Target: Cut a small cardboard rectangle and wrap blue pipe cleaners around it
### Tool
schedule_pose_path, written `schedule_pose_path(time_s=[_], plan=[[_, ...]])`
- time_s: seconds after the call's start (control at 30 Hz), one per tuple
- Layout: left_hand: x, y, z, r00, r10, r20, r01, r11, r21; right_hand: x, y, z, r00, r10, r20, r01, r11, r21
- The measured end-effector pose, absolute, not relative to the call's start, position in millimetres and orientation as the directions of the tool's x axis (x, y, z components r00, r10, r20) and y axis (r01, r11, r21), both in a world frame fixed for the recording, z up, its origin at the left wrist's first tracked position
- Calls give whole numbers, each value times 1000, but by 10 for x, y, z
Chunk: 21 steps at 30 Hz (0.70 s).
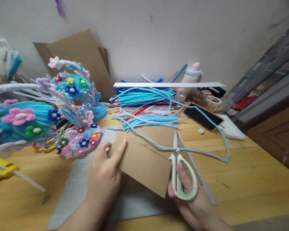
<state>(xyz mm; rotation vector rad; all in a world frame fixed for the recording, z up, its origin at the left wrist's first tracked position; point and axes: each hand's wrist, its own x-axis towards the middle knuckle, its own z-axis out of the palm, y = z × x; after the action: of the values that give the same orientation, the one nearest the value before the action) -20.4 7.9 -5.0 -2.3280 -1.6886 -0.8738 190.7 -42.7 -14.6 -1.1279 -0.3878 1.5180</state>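
Right grip (195, 205) is wrapped round the scissors (176, 152), lower right of centre, thumb looped through apparently for control, while left grip (106, 170) clasps the card (144, 165) leftward, lower centre, seemingly steadying it.

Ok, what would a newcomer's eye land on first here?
Most likely the bright flower-covered decorations at the left, in pink, blue and green. Next, the pile of blue pipe cleaners at the back, with a white strip across it. Then, near the front, the left hand on brown cardboard and the right hand holding scissors.
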Motion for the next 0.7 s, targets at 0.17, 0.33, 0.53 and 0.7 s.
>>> schedule_pose_path(time_s=[0.17, 0.33, 0.53, 0.7], plan=[[-146, -9, 21, 206, 771, 603, 878, -418, 235, 1943, -350, -134, 230, 920, -318, -487, -175, -856], [-88, -64, 56, 99, 801, 591, 707, -474, 525, 2004, -254, -128, 274, 935, -226, -433, -89, -897], [-51, -182, 119, 49, 820, 571, 552, -499, 668, 2019, -233, -109, 315, 920, -231, -451, -69, -890], [-14, -169, 75, -88, 833, 546, 597, -394, 699, 2007, -265, -130, 365, 904, -222, -403, -61, -913]])
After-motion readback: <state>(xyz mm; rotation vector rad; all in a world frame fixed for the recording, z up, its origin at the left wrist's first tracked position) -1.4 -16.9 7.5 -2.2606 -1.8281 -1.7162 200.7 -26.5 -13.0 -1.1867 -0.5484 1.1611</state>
